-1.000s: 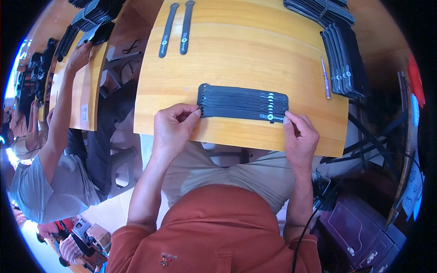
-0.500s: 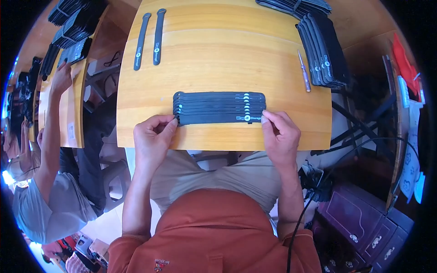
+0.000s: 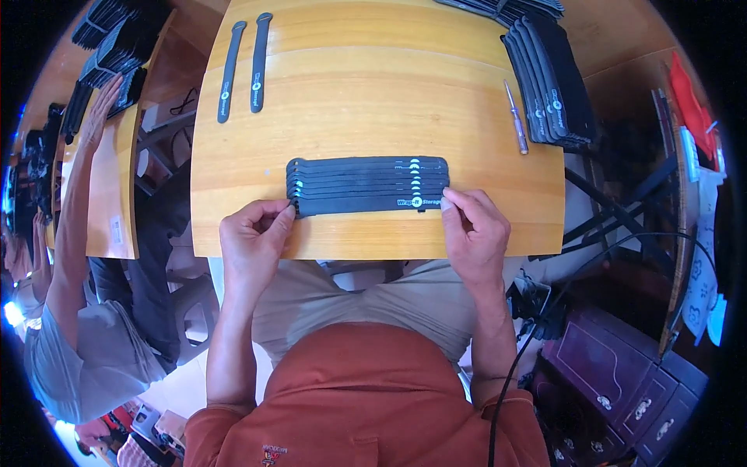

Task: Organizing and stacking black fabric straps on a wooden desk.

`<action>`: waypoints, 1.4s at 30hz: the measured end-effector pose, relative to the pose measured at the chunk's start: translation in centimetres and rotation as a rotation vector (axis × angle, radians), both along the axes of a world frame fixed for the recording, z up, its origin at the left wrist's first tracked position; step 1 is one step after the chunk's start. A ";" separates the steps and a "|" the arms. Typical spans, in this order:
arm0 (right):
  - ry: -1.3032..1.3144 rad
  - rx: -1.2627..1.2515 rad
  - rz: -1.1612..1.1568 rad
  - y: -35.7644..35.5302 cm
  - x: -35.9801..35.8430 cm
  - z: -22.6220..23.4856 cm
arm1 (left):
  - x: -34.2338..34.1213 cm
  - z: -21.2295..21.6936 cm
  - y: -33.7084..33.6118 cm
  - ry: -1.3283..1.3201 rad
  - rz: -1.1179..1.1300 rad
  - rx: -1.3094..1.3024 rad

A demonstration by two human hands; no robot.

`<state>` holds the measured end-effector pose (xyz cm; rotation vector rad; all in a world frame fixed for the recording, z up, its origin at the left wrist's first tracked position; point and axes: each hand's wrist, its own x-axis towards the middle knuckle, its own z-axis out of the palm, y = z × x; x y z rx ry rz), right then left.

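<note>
A fanned row of several black storage straps point(image 3: 354, 185) lies on the wooden table near its front edge. The straps overlap so that their round ends line up at the left and pale printed marks line up near the right. My left hand point(image 3: 255, 235) pinches the left end of the nearest strap between thumb and fingers. At the opposite end, my right hand point(image 3: 478, 233) has thumb and forefinger closed on the strap's right corner. Two single straps, a left one point(image 3: 231, 71) and a right one point(image 3: 261, 62), lie apart at the far left.
A thick stack of black straps point(image 3: 548, 82) stands at the far right, beside a screwdriver point(image 3: 516, 117) with a clear handle. Another bundle point(image 3: 513, 9) lies behind it. At left, a co-worker's hand point(image 3: 97, 117) is by banded strap stacks point(image 3: 117, 50) on another table point(image 3: 117, 210).
My view has shifted slightly, so the table and straps sit a little further left. Both my hands keep their hold. The co-worker's hand has flattened and reached further along the stacks.
</note>
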<state>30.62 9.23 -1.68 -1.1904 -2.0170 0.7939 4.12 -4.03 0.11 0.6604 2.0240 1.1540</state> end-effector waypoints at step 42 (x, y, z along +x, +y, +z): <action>-0.043 0.004 -0.002 0.1 -0.2 0.0 | 0.2 0.0 -0.1 0.060 -0.008 -0.018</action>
